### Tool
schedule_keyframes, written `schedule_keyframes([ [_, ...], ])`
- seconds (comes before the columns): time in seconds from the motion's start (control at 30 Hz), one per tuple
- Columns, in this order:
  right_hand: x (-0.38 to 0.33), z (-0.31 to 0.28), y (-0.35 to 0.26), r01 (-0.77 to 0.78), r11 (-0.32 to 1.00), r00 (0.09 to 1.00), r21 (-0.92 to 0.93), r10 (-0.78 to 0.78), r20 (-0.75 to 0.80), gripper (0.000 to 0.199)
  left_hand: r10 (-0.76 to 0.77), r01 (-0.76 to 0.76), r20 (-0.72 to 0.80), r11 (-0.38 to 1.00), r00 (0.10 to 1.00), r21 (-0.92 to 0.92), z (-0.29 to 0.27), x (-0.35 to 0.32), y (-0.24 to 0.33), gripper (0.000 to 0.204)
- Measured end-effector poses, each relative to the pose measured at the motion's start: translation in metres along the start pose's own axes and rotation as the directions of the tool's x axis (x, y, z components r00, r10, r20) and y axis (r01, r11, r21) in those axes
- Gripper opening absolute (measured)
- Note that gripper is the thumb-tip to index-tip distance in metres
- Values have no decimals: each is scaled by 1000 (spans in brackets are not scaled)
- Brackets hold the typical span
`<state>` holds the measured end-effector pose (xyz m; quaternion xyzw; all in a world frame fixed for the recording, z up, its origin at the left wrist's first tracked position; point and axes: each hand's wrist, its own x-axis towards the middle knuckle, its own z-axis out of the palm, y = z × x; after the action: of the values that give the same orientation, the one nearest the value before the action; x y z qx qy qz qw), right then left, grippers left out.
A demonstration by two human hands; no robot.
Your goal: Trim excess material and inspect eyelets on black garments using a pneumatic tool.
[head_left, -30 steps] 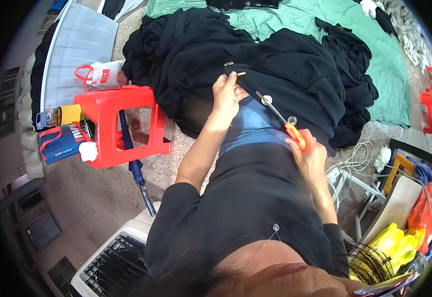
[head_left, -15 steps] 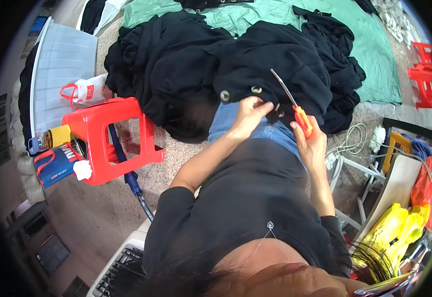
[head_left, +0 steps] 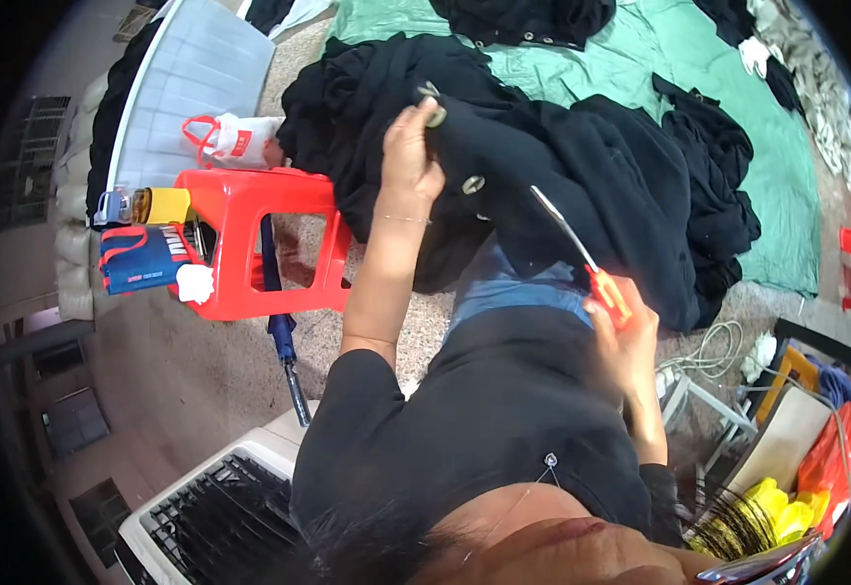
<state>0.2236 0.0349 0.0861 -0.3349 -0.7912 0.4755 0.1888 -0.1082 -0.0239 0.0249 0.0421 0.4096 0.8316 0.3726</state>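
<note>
My left hand (head_left: 412, 146) is raised and grips the edge of a black garment (head_left: 562, 185) with round metal buttons, lifting it off my lap. My right hand (head_left: 625, 327) holds orange-handled scissors (head_left: 581, 255), their thin blades pointing up and left toward the garment. The cloth drapes over my blue-trousered knees (head_left: 508, 292). More black garments (head_left: 357, 97) are piled on the floor beyond my left hand.
A red plastic stool (head_left: 240, 244) stands at the left with a bottle, a blue pouch and a bag on and around it. A green sheet (head_left: 640, 68) covers the floor behind. A white fan housing (head_left: 211, 517) is below left, cables and coloured items at the right.
My left hand has risen up and left, pulling the black garment higher. The scissors in my right hand stay near my right knee, blades now angled up-left.
</note>
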Motion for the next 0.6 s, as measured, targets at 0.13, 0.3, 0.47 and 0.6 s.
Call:
schedule_keyframes([
  [0.13, 21, 20, -9, 67, 995, 998, -79, -67, -3, 27, -12, 12, -62, 1000, 998, 0, -10, -11, -19, 9],
  [0.3, 33, 29, -8, 92, 982, 996, -163, -91, 10, 28, 41, -44, -99, 999, 994, -29, -4, -11, -21, 6],
  [0.47, 33, 27, -3, -42, 991, 998, -127, 35, -55, 27, -340, 340, 32, 923, 940, -180, -12, -6, -43, 52],
  [0.6, 21, 21, 7, -83, 985, 996, -154, 76, -56, 28, -313, 228, 150, 882, 938, 412, -47, -19, -89, 30],
])
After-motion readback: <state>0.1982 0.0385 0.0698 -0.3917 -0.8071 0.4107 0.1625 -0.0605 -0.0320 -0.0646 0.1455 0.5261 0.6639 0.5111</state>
